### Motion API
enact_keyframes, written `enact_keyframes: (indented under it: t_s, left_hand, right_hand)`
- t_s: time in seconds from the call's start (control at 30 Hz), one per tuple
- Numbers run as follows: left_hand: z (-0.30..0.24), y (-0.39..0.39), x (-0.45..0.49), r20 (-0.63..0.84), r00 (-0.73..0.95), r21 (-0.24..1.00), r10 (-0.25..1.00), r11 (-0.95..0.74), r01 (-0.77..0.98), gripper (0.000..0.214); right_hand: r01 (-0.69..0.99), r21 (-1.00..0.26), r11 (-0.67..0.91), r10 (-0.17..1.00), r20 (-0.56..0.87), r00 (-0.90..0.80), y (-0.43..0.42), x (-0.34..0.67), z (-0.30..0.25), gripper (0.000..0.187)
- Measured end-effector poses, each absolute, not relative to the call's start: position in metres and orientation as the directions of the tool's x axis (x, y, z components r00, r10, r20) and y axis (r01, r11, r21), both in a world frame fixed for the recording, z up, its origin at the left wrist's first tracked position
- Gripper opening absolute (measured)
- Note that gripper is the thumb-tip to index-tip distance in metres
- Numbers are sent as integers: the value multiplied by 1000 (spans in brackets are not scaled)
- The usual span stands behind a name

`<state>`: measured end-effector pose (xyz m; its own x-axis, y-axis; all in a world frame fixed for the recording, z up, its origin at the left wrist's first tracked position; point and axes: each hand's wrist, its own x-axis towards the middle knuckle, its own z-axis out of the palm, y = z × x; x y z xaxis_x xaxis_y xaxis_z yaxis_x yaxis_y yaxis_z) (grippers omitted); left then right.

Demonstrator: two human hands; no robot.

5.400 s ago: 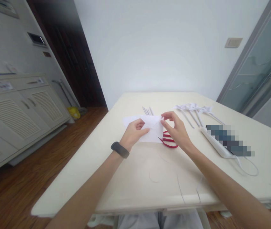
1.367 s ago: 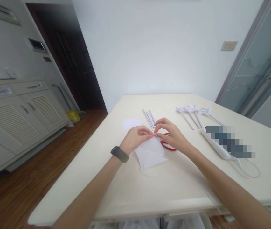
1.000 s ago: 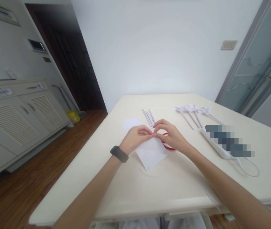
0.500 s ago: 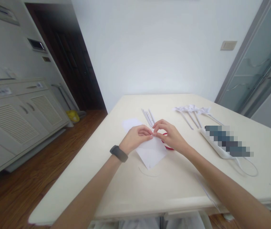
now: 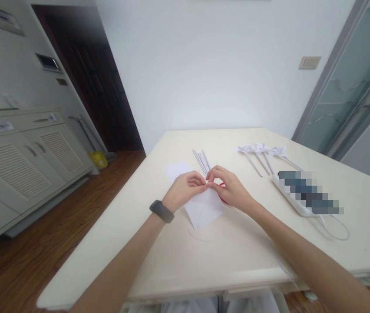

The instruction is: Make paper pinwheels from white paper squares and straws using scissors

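A white sheet of paper (image 5: pixel 204 211) hangs below my fingertips, with cuts or creases near its lower corner. My left hand (image 5: pixel 186 190), with a dark band on the wrist, pinches its upper edge. Right beside it, fingertips almost touching, my right hand (image 5: pixel 229 187) pinches the same edge. Red-handled scissors (image 5: pixel 223 199) lie partly hidden behind the paper and my right hand. Beyond my hands are several thin white rolled sticks (image 5: pixel 202 160). Another white paper sheet (image 5: pixel 177 169) lies flat behind my left hand.
White paper pinwheels on sticks (image 5: pixel 263 152) lie at the table's back right. Nearer, a white device with a blurred-out top (image 5: pixel 291 198) trails a white cable (image 5: pixel 343 230). A thin curved strip (image 5: pixel 198 237) lies in front of the paper. The table (image 5: pixel 107 261) meets the wall at the back.
The paper's lower corner has swung slightly left and tilted. Both hands keep their pinch, with the right fingers shifted a little. The whole view has moved slightly.
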<state>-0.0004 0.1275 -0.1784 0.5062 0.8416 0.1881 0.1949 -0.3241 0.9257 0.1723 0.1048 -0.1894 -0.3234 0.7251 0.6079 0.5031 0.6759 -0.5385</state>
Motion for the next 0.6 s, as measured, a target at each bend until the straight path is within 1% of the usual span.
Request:
enact_keyframes:
  t_s: [0.4,0.6]
  left_hand:
    - [-175,127,-3,222,495,925,840,-342,165,11]
    - [-177,127,-2,214,520,929,827,-336,152,15]
  right_hand:
    - [515,-547,660,738,602,-306,103,171,-185,7]
    - [521,-551,652,744,599,-296,101,171,-186,7]
